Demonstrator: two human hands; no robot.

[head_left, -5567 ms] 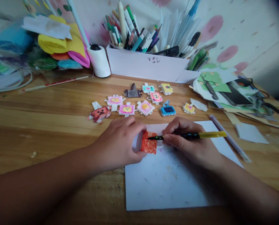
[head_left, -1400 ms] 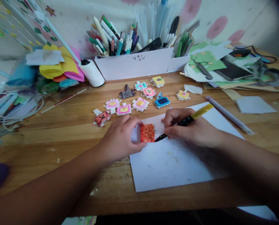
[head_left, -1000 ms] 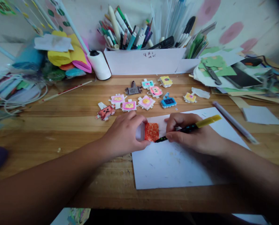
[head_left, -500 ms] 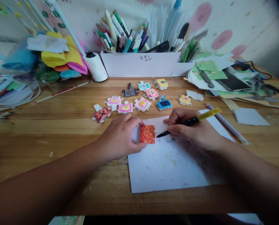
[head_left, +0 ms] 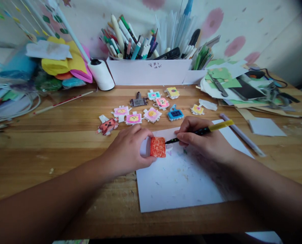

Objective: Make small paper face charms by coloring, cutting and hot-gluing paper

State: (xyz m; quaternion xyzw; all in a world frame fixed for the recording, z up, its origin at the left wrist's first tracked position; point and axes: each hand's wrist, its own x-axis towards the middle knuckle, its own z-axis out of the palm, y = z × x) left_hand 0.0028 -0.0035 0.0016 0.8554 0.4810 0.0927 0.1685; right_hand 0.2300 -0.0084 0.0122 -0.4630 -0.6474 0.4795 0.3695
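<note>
Between the thumb and fingers of my left hand [head_left: 129, 147] is a small square paper piece [head_left: 157, 147], coloured orange-red on its upper face. My right hand [head_left: 198, 135] grips a black marker pen [head_left: 201, 130] with a yellow end. Its dark tip is at the right edge of the orange-red square, near the upper corner. Both hands are over a white sheet [head_left: 163, 189] marked with small ink stains. Just beyond my hands lie several small coloured paper figures, among them a red one [head_left: 108, 126], a blue one [head_left: 175, 114] and a pink one [head_left: 152, 115].
At the back stands a white box [head_left: 146, 73] packed with pens. A white thread spool [head_left: 102, 76] is left of it. On the right are a purple stick [head_left: 242, 135], a utility knife [head_left: 218, 84], a dark phone [head_left: 250, 88] and piled paper. A thin stick [head_left: 64, 101] lies to the left.
The pen tip has moved up along the right edge of the orange-red square. The whole view has shifted slightly; my left hand keeps its hold on the square.
</note>
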